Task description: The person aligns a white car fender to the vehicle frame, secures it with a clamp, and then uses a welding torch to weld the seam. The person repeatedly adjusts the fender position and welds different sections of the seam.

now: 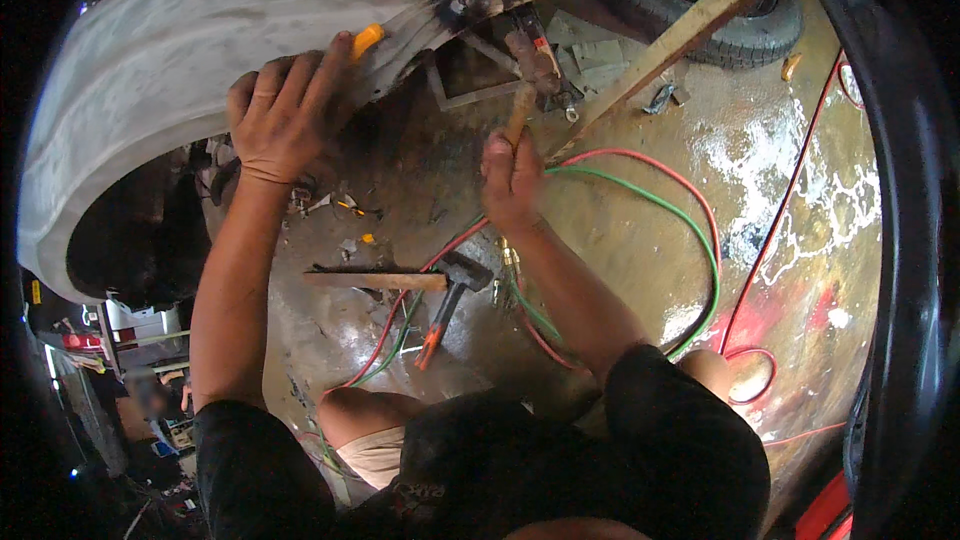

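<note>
A grey-white car body panel [290, 10] with a curved wheel-arch edge spans the far left, its seam dark and scorched toward the middle. My left hand [280, 115] lies against the panel's lower edge. Past its index finger sticks the yellow handle [368, 40] of a tool, seemingly gripped by that hand; the rest of the tool is hidden. My right hand [512, 180] is closed round the wooden handle of a hammer [535, 62], held head up, apart from the panel. A second hammer [455, 295] with an orange and black handle lies on the floor between my arms.
Beside the second hammer lies a wooden strip [375, 280]. Red and green hoses [715, 250] loop over the wet, stained floor [640, 240]. A long wooden bar [690, 35] slants across the far right, in front of a tyre [745, 35]. A dark body edge [910, 270] borders the right.
</note>
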A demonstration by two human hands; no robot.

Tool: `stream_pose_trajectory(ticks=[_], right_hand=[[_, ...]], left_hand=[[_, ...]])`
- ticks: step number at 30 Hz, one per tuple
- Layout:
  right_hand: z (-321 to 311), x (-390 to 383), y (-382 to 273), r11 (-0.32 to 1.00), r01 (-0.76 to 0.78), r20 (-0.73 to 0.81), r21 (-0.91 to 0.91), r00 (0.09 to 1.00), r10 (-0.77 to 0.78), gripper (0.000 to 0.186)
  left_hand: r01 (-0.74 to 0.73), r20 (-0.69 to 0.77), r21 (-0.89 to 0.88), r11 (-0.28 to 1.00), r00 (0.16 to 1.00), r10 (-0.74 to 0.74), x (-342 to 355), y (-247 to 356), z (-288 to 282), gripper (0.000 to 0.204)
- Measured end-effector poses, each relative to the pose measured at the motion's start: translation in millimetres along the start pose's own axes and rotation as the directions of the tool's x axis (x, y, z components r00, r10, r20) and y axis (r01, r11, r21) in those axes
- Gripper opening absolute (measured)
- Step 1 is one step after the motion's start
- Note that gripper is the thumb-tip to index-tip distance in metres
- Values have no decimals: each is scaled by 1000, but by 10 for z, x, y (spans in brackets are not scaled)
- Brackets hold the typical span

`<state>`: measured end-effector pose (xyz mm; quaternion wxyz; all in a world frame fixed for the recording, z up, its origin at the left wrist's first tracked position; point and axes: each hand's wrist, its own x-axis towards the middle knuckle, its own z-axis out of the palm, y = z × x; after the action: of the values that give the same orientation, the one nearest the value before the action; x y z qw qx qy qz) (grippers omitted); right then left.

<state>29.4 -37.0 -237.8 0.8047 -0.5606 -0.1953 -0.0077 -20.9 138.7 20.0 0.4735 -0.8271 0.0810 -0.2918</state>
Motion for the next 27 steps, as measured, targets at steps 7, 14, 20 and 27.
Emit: stream_pose_trajectory(ticks=[7, 14, 20, 27], right_hand=[[522, 241, 155, 990, -140, 12, -32, 990, 140, 22], [845, 243, 71, 968, -130, -56, 213, 988, 145, 25], [904, 143, 44, 977, -98, -85, 191, 990, 116, 29], [766, 265, 40, 967, -187, -77, -170, 981, 176, 33]], left_hand=[[-9, -31, 44, 999, 999, 11, -16, 15, 43, 56], [-14, -16, 55, 998, 1000, 15, 25, 1, 41, 49], [-4, -71, 71, 997, 997, 9, 23, 12, 71, 48], [16, 2, 55, 998, 1000, -16, 18, 58, 10, 52]])
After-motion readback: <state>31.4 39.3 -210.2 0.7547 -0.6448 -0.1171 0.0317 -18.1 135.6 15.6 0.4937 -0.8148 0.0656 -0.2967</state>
